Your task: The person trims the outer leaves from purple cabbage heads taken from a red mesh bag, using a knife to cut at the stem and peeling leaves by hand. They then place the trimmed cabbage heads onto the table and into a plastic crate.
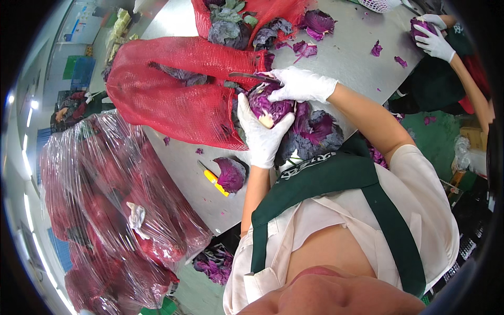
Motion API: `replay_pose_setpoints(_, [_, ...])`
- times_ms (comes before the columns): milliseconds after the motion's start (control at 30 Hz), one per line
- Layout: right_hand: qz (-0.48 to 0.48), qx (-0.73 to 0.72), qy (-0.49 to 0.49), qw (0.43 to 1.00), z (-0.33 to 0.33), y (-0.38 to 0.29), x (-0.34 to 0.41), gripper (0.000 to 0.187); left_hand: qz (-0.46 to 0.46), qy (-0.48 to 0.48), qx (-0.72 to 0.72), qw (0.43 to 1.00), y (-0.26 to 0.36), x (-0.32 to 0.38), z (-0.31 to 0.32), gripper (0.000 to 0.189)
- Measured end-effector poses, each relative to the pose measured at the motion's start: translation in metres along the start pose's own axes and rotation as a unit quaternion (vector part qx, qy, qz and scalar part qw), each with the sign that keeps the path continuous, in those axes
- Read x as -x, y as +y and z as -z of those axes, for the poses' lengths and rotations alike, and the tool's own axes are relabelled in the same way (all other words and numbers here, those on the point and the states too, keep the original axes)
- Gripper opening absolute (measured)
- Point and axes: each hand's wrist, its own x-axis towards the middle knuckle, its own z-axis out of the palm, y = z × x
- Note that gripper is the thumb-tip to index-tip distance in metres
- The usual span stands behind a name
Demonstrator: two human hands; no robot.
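My left hand (pixel 262 136), in a white glove, cups a trimmed red cabbage (pixel 274 107) from below, beside its pale cut stem. My right hand (pixel 301 84), also gloved, holds a knife whose dark blade (pixel 250 75) points left above the cabbage. The fingers of that hand rest on the cabbage too; the knife's handle is hidden in the palm. Left of both hands lies a red mesh sack (pixel 177 90) with cabbages inside its open mouth. Loose outer cabbage leaves (pixel 315 132) lie against my apron, just below the right hand.
A yellow-handled knife (pixel 215 183) lies on the metal table (pixel 189 169), partly under a purple leaf (pixel 232 173). Film-wrapped sacks (pixel 118 197) are stacked at left. Another mesh sack (pixel 202 19) stands at the far side. A co-worker's gloved hands (pixel 435 41) hold a cabbage at upper right.
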Motion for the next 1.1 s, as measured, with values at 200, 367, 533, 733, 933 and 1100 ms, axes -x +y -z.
replay_pose_setpoints(200, [0.045, 0.066, 0.034, 0.996, 0.0, 0.027, -0.007, 0.046, -0.06, -0.02, -0.118, 0.991, -0.001, -0.02, -0.006, 0.122])
replay_pose_setpoints(367, [0.109, 0.036, 0.213, 0.97, -0.023, 0.089, -0.034, 0.041, -0.069, -0.044, -0.066, 0.994, -0.006, -0.02, 0.001, 0.117])
replay_pose_setpoints(533, [-0.187, -0.074, 0.1, 0.974, 0.003, 0.111, -0.02, 0.046, 0.063, -0.064, 0.316, 0.945, -0.038, 0.024, 0.034, 0.125])
replay_pose_setpoints(733, [-0.067, 0.013, 0.119, 0.99, 0.0, -0.011, 0.012, 0.047, 0.083, -0.02, 0.358, 0.93, -0.039, 0.043, 0.032, 0.132])
replay_pose_setpoints(933, [-0.092, -0.247, 0.058, 0.963, -0.018, -0.01, 0.047, 0.029, -0.039, -0.071, 0.124, 0.989, -0.027, 0.015, 0.023, 0.134])
replay_pose_setpoints(1100, [-0.159, -0.363, 0.07, 0.915, -0.019, 0.075, 0.083, 0.033, -0.13, -0.159, 0.042, 0.978, 0.001, -0.018, 0.003, 0.135])
